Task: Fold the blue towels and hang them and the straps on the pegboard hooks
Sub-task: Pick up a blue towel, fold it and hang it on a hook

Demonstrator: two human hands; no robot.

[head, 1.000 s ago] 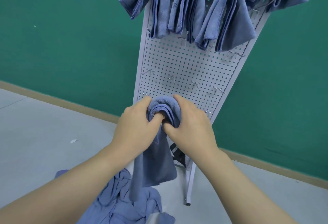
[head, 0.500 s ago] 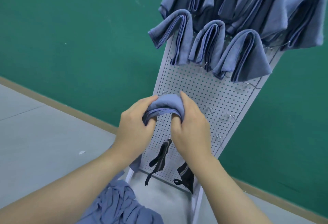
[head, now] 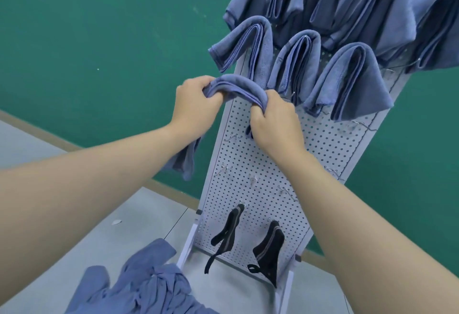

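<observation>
L hand (head: 196,105) + R hand (head: 273,122): fingers curled round folded blue towel (head: 238,87), held up vs pegboard (head: 260,164) just below hung towels (head: 347,82). Two black straps (head: 229,229) on low hooks. Towel pile (head: 149,286) on floor.

Single head view, close, looking forward and down; pegboard (head: 268,164) leans toward 1 o'clock, floor (head: 74,164) at 7.

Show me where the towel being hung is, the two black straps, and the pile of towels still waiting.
Held towel (head: 238,87), head view: top of its fold, between both hands.
Left black strap (head: 231,229), head view: its upper band.
Right black strap (head: 269,249), head view: its wide middle.
Towel pile (head: 149,286), head view: crumpled centre.
</observation>
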